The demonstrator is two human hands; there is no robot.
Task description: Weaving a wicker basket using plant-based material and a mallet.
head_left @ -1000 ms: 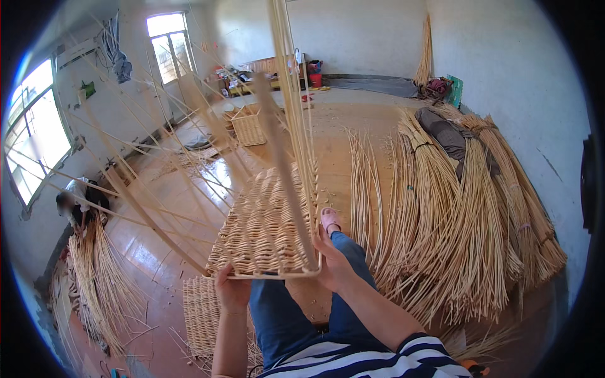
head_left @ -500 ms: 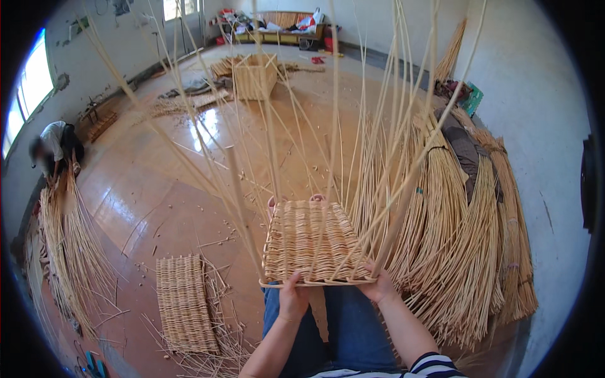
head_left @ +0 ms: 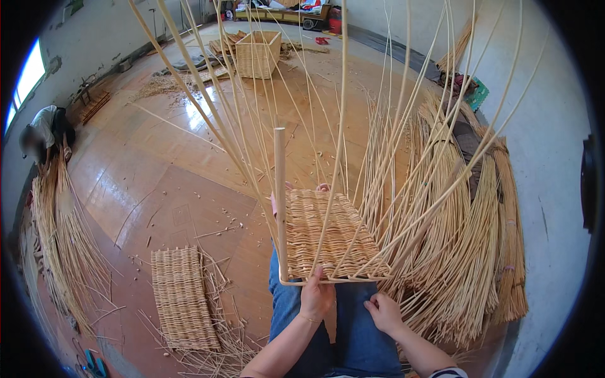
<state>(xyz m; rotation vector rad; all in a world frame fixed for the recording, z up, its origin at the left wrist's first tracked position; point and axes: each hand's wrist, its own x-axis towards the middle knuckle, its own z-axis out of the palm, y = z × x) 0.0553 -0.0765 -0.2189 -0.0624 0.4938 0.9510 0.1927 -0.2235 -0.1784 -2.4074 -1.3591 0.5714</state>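
Observation:
A woven wicker basket base (head_left: 328, 230) lies over my lap, with long thin willow rods (head_left: 345, 113) standing up from its edges. At its near left corner a thick, short peg (head_left: 280, 201) rises upright. My left hand (head_left: 317, 299) grips the near rim, thumb on top and fingers beneath. My right hand (head_left: 383, 313) is apart from the basket, just below the rim over my right thigh. Its fingers are curled in toward the thumb, and no object shows in them.
A flat woven panel (head_left: 183, 299) lies on the floor at left beside loose sticks. Bundles of rods (head_left: 454, 252) lean at right. A person (head_left: 47, 135) bends over another bundle (head_left: 66, 227) at far left. A square wicker basket (head_left: 257, 57) stands farther back.
My right hand has let go of the rim and dropped onto my thigh side. My left hand has shifted right along with the basket, which has turned slightly. The view has tilted downward.

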